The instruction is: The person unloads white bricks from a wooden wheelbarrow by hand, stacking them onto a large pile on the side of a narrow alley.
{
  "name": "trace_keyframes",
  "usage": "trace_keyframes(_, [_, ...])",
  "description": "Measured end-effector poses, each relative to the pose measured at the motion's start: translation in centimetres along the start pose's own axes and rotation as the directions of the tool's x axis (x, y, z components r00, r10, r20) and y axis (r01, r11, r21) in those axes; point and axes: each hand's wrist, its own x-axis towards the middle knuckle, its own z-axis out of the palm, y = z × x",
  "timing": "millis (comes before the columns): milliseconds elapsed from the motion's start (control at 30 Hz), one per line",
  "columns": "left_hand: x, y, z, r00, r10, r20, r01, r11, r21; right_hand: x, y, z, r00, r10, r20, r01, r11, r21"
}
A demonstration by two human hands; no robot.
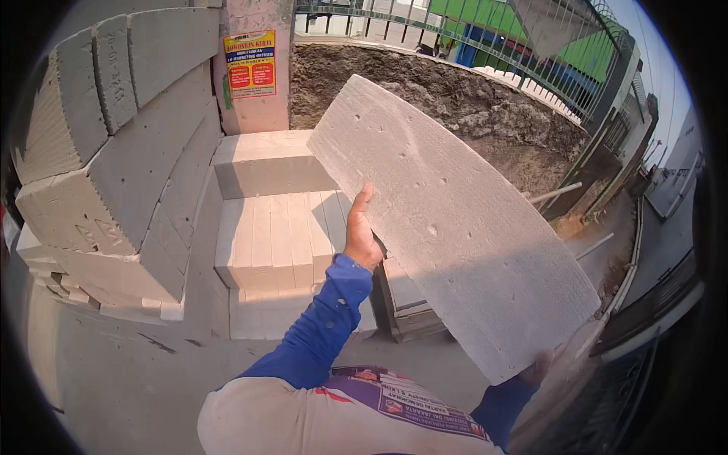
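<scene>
A large pale grey lightweight concrete block [447,227] is lifted in front of me, tilted, its broad pitted face toward me. Its upper end points to the far left and its lower end to the near right. My left hand [362,235] grips the block's left edge, thumb lying on the face and the other fingers hidden behind. At the lower right corner my right hand [537,365] supports the block; it is in shadow and its fingers are mostly hidden. Blue sleeves cover both forearms.
A tall stack of similar blocks [129,174] rises at the left. Stepped rows of blocks [265,235] stand ahead, beside a pink pillar with a poster [251,64]. Behind are a rough wall [485,114] and a metal fence [523,45]. Two poles [557,193] jut out at right.
</scene>
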Motion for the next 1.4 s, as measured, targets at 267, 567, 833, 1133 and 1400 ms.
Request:
trace_keyframes(267, [-9.3,-25.6,-9.7,0.851,-0.462,-0.248,0.477,0.879,-0.002,-3.7,-2.7,-16.8,0.96,0.185,-0.211,-0.226,0.954,-0.195])
trace_keyframes(567, [-10.5,-46.0,-7.2,0.55,-0.821,-0.153,0.826,0.562,-0.048,-1.6,-3.0,-30.2,0.899,-0.019,-0.438,-0.114,0.954,-0.275])
trace_keyframes(833, [-1.3,-64.8,0.7,0.493,-0.869,0.047,0.869,0.491,-0.057,10.3,-0.3,-38.8,0.873,-0.229,-0.431,0.006,0.887,-0.461])
trace_keyframes(1133, [7.4,-82.2,7.6,0.464,-0.877,0.127,0.886,0.462,-0.048,23.2,3.6,-49.7,0.816,-0.31,-0.488,-0.022,0.827,-0.562])
trace_keyframes(1400, [12.5,-99.0,9.8,0.54,-0.831,0.133,0.841,0.526,-0.127,35.6,8.3,-66.3,0.891,-0.173,-0.42,-0.091,0.838,-0.538])
